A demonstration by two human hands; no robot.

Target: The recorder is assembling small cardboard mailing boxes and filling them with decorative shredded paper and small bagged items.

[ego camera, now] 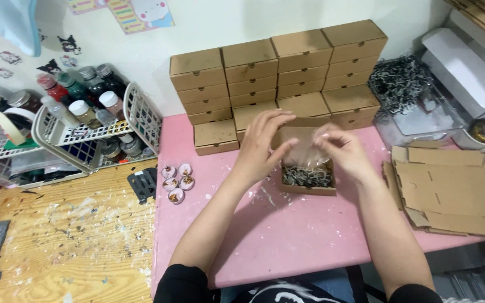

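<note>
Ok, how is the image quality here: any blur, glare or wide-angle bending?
Head view: even, soft light with faint shadows; the right hand and the clear packet it pinches are motion-smeared, the left hand slightly; the open box and stacked boxes stay sharp; the stacks lean outward, mild wide-angle distortion; no strong glare.

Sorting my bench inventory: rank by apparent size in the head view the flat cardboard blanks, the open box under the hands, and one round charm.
1. Flat cardboard blanks, largest.
2. Open box holding shredded paper.
3. Round charm, smallest by far.
</note>
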